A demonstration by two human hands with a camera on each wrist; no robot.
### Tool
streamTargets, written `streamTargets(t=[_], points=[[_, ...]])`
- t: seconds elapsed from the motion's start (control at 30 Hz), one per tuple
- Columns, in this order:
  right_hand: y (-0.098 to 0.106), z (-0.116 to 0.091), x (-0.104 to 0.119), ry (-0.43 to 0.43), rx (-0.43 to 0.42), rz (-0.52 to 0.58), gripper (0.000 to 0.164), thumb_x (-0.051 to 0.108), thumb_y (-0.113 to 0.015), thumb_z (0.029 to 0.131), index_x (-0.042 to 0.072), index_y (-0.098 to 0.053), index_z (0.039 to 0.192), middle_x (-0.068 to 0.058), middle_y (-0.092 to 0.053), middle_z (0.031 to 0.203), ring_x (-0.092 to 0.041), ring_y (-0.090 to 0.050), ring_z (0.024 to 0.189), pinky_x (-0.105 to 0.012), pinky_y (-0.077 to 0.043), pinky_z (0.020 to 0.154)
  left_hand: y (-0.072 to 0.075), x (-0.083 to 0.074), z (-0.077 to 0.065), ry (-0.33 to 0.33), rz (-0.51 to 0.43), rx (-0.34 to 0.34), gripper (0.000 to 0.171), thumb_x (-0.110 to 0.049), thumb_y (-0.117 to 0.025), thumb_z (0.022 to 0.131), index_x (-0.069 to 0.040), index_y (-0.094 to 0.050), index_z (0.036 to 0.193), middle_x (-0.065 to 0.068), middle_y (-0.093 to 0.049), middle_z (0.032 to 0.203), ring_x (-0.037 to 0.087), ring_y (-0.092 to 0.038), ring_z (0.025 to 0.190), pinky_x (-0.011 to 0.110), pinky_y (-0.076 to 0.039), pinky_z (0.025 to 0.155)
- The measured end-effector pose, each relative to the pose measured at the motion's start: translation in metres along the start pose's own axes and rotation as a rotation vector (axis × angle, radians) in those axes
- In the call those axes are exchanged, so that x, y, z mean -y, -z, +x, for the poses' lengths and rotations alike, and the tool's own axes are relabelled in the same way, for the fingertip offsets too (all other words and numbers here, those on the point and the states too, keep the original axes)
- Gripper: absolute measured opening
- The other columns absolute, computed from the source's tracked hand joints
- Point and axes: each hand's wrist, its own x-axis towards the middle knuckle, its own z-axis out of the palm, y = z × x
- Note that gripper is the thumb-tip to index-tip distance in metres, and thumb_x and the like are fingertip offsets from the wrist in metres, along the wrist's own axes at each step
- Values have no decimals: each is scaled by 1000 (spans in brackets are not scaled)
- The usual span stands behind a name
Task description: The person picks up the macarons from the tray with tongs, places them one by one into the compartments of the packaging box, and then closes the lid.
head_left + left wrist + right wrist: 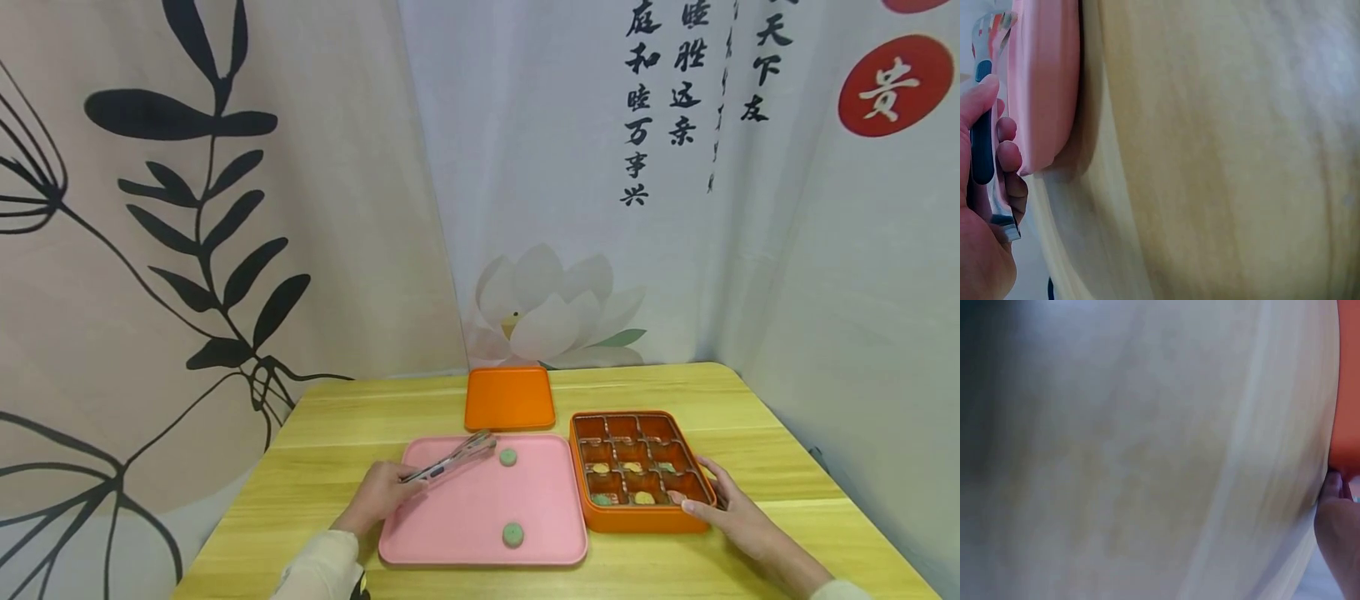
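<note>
My left hand (384, 496) grips metal tongs (461, 454) by the handle, at the left edge of the pink tray (442, 542). The tongs slant over the tray, their tips close to a round green piece (507, 457), which looks like a small cookie. A second green piece (513, 534) lies near the tray's front edge. In the left wrist view, thumb and fingers wrap the tongs' dark-inlaid handle (983, 147). My right hand (731, 508) holds the orange box (637, 522) at its right side, thumb over the rim. Several yellow, green and pink pieces sit in its divided insert.
An orange lid or shallow tray (510, 398) lies flat behind the pink tray. The wooden table (352, 425) ends at a printed curtain (360, 208) along the back and sides. Box and pink tray stand side by side, almost touching.
</note>
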Motion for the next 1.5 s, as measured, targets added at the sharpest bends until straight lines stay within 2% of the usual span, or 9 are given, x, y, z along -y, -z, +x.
streamTargets(t=[0.2, 0.47, 0.6, 0.73, 0.83, 1.03, 1.17, 1.4, 1.5], points=[[1, 0, 1, -6, -2, 2, 89, 29, -60, 99, 6, 3, 157, -42, -12, 151, -58, -17, 138, -68, -29, 102, -1, -4, 4, 41, -14, -10, 13, -15, -74, 88, -10, -79, 99, -1, -55, 63, 10, -45, 53, 21, -35, 45], [3, -2, 0, 12, -8, -10, 87, 27, -60, 100, 5, 3, 157, -43, -16, 150, -57, -21, 137, -65, -31, 103, -5, -16, 18, -28, 8, -26, 9, -20, -75, 89, -13, -78, 93, -2, -59, 71, 12, -46, 63, 23, -38, 53], [4, -2, 0, 12, -7, 2, 87, 27, -59, 100, 6, 3, 157, -42, -16, 151, -56, -22, 137, -65, -31, 103, -11, -28, 28, -55, -13, -17, 14, -21, -76, 88, -13, -79, 100, -2, -61, 73, 12, -44, 63, 24, -35, 54], [4, -1, -2, 17, -6, 20, 87, 26, -60, 100, 6, 3, 157, -41, -16, 151, -56, -20, 138, -64, -31, 103, -19, -44, 37, -82, -68, 6, 21, -20, -76, 88, -13, -78, 108, 0, -71, 88, 11, -44, 62, 23, -35, 54], [5, -1, -3, 25, -4, 20, 87, 26, -60, 100, 6, 3, 157, -41, -16, 151, -56, -21, 138, -62, -33, 103, -27, -59, 44, -87, -91, 21, 22, -22, -76, 88, -13, -78, 108, -1, -70, 87, 11, -41, 60, 23, -33, 52], [5, -1, -5, 29, -6, 30, 85, 26, -59, 100, 6, 2, 157, -40, -18, 151, -53, -27, 137, -55, -39, 101, -50, -89, 61, -114, -95, 58, 15, -21, -76, 89, -9, -80, 97, -6, -45, 60, 9, -37, 53, 23, -30, 47], [4, -1, -6, 26, -8, 38, 85, 25, -59, 100, 6, 1, 157, -40, -20, 150, -53, -31, 134, -53, -41, 99, -68, -106, 69, -136, -116, 87, 14, -22, -76, 89, -8, -79, 90, -5, -48, 57, 10, -39, 53, 24, -32, 48], [0, 0, -3, 12, -8, 35, 85, 26, -60, 100, 7, 0, 157, -40, -19, 150, -54, -29, 135, -60, -37, 100, -90, -121, 75, -130, -174, 129, 12, -18, -79, 87, -6, -79, 90, 18, -69, 75, 20, -58, 59, 22, -41, 52], [0, 1, -1, 14, -9, 18, 85, 27, -60, 100, 7, 0, 157, -40, -18, 150, -54, -29, 135, -61, -36, 100, -95, -123, 76, -126, -159, 116, 10, -15, -79, 86, -6, -79, 91, 14, -68, 73, 17, -57, 57, 22, -42, 52]])
